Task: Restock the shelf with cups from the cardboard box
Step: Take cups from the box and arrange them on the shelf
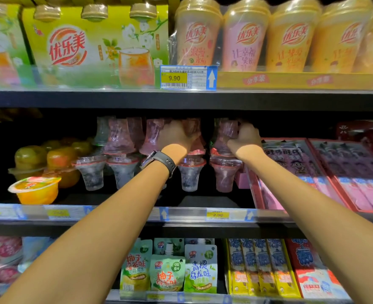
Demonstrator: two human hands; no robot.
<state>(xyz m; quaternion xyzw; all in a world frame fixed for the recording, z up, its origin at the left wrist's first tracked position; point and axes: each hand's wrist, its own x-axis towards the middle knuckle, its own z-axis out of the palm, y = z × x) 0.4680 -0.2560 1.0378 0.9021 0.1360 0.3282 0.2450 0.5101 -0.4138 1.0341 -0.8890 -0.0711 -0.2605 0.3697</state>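
Pink and clear, looks partly done: grips one top cup (193,128) in left hand (176,137), a second cup (225,137) in right hand (246,138), at 12 o'clock; box unseen.

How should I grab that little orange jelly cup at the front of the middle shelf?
Take the orange jelly cup by its rounded sides just under the wide rim, coming from the front. It sits tilted at the front edge of the shelf with fruit cups packed behind it, and the rim would probably keep fingers from slipping off.
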